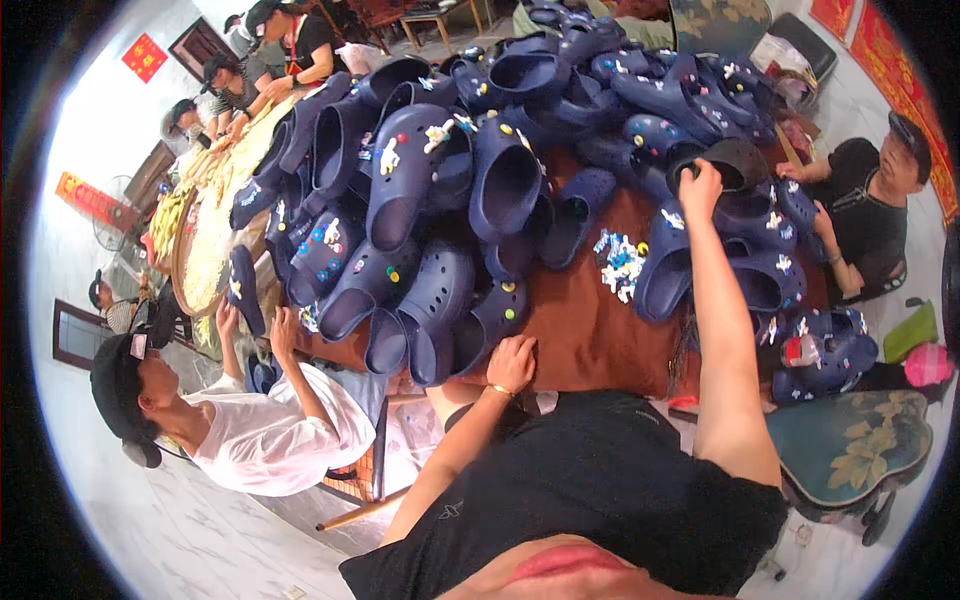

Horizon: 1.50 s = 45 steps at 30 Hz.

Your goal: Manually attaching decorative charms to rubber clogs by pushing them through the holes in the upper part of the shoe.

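My right hand reaches forward over the table, its fingers closed on the edge of a dark, nearly black clog lying among the navy ones. Below that hand stands a navy clog, beside a small heap of white, blue and yellow shoe charms. My left hand rests on the table's near edge, holding nothing, fingers loosely laid down. Just beyond it is a navy clog with a few charms on it. Many clogs in the pile carry charms in their holes.
A large pile of navy clogs covers much of the brown tabletop. On the left, a person in white handles a clog; another in black sits at the right. A patterned stool stands at my right.
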Motion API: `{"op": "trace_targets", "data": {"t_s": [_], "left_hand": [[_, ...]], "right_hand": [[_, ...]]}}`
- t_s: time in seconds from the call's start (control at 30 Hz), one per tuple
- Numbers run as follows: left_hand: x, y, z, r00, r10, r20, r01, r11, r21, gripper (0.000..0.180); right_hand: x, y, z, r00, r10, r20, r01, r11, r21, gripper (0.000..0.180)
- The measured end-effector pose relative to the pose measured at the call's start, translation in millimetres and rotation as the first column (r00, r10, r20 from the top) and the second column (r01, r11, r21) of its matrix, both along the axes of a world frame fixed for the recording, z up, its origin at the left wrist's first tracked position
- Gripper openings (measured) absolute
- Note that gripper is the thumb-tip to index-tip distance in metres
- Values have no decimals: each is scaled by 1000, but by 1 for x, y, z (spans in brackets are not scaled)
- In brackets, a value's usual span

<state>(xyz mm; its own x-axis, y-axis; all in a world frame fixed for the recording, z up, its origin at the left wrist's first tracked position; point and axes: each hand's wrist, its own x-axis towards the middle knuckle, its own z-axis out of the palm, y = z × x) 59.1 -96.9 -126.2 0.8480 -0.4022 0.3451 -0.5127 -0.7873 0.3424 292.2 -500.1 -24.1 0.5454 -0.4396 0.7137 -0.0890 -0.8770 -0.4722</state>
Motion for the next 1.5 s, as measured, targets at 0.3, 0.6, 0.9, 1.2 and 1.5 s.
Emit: {"op": "trace_targets", "data": {"t_s": [0.3, 0.6, 0.9, 1.2, 1.5], "left_hand": [[-8, -5, -13, 999, -50, -4, 50, 997, -59, 33], [-2, -10, -6, 999, -38, 35, 41, 997, -61, 32], [-2, -8, -8, 996, -49, 77, 55, 996, -69, 30], [-3, -6, -10, 997, -47, 56, 51, 996, -74, 30], [-4, -11, -7, 998, -47, 37, 49, 997, -56, 33]], "right_hand": [[-27, 177, 10, 420, 870, -259, -184, 361, 914, 49], [-25, 224, 6, 352, 936, -14, -56, 36, 998, 30], [-28, 216, 25, 346, 920, -184, -21, 203, 979, 28], [-61, 215, 57, 480, 875, -68, -275, 223, 935, 23], [36, 181, 213, 508, 861, 15, -760, 440, 479, 35]]}}
